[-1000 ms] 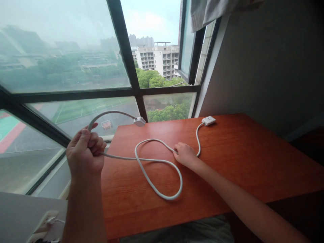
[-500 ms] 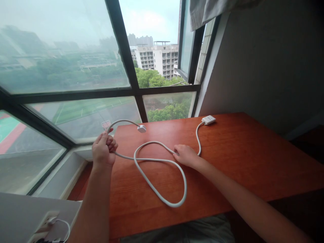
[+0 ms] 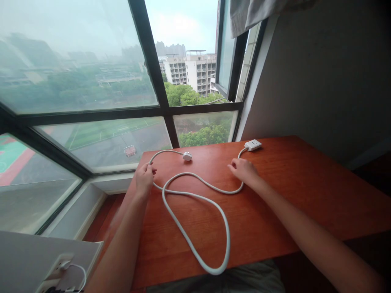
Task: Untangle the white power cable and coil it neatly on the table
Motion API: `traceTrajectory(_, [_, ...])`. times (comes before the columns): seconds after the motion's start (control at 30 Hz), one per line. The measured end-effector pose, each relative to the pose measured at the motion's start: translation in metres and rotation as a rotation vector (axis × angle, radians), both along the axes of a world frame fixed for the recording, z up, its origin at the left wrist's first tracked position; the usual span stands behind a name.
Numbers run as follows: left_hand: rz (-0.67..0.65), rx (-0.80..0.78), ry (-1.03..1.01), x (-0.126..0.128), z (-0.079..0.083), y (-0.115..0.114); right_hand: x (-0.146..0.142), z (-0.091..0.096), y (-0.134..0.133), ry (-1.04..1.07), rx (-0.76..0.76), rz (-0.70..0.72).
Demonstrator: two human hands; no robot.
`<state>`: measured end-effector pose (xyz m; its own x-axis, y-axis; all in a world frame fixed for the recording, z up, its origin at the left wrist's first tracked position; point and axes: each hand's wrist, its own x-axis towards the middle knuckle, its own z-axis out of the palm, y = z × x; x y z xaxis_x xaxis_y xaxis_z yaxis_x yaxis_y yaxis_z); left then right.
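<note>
On table (image 3: pixel 290 191) now: left hand (image 3: pixel 144 178), cord (image 3: pixel 228 240).

Cable (image 3: pixel 228 240) loops on desk (image 3: pixel 290 195); socket (image 3: pixel 253 145) at rear, plug (image 3: pixel 187 156) to its L.

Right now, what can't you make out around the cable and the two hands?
Head view only.
Left hand: its grip on the white cable is hidden by its own back.
Right hand: covers the cable beneath it; grip unclear.
Plug: prongs too small.
Wall outlet: cut off by the bottom edge.
</note>
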<state>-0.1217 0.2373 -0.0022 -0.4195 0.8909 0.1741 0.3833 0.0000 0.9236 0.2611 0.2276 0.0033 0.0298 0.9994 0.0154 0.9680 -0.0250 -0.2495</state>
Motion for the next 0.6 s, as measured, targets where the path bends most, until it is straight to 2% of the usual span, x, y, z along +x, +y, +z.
traceTrajectory(0.07, [-0.021, -0.099, 0.368, -0.002, 0.0, -0.001, 0.02, 0.0, 0.017, -0.05, -0.052, -0.171])
traceTrajectory(0.13, [-0.029, -0.128, 0.619, 0.002, 0.002, -0.004, 0.031, -0.003, 0.03, -0.038, -0.115, -0.221])
traceTrajectory(0.23, [0.006, -0.085, 0.819, 0.018, 0.007, -0.012, 0.033, -0.01, 0.039, 0.021, -0.138, -0.222])
traceTrajectory(0.3, [-0.026, -0.049, 0.893, 0.03, 0.014, -0.021, 0.03, -0.015, 0.041, 0.054, -0.113, -0.232])
traceTrajectory(0.37, [-0.19, -0.028, 0.905, 0.042, 0.026, -0.031, 0.029, -0.018, 0.04, 0.094, -0.081, -0.251])
traceTrajectory(0.47, [-0.611, -0.039, 0.81, 0.062, 0.053, -0.052, 0.033, -0.016, 0.036, 0.168, -0.008, -0.28])
traceTrajectory(0.53, [-0.952, -0.136, 0.668, 0.077, 0.07, -0.068, 0.036, -0.011, 0.031, 0.199, 0.046, -0.294])
traceTrajectory(0.6, [-1.138, -0.219, 0.556, 0.094, 0.081, -0.083, 0.04, -0.001, 0.026, 0.233, 0.136, -0.305])
